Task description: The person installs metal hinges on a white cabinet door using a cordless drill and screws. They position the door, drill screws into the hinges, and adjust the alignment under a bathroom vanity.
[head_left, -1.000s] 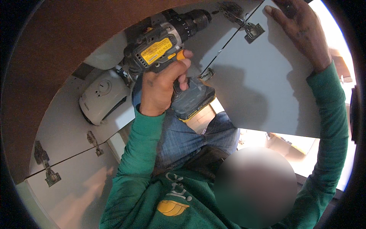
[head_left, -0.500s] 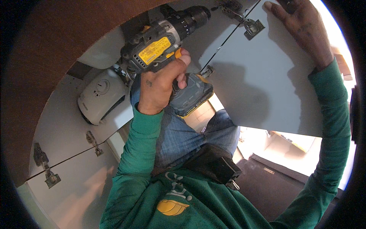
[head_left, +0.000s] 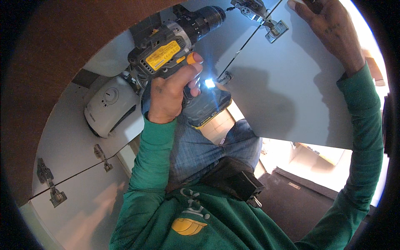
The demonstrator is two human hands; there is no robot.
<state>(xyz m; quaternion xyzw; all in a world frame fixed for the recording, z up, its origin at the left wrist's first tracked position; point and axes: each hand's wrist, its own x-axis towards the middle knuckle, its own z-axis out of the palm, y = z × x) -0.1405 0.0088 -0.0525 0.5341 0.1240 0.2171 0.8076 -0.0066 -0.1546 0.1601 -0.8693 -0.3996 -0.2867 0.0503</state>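
Drill (head_left: 179, 46) sits at 12 o'clock, left hand (head_left: 171, 93) clenched round its grip, bit at the hinge (head_left: 250, 8). Right hand (head_left: 329, 29) lies flat, fingers spread, on the white door (head_left: 287, 91) at 1 o'clock. Risk: bit likely cams out, or the door shifts.

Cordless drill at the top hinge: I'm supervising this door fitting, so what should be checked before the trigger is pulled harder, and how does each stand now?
1. Left hand grips the cordless drill firmly: ok.
2. Bit seated in a screw of the upper hinge: cannot tell, too small.
3. Right hand steadies the white cabinet door: ok.
4. Drill work light on: ok.
5. Fingers clear of the chuck: ok.
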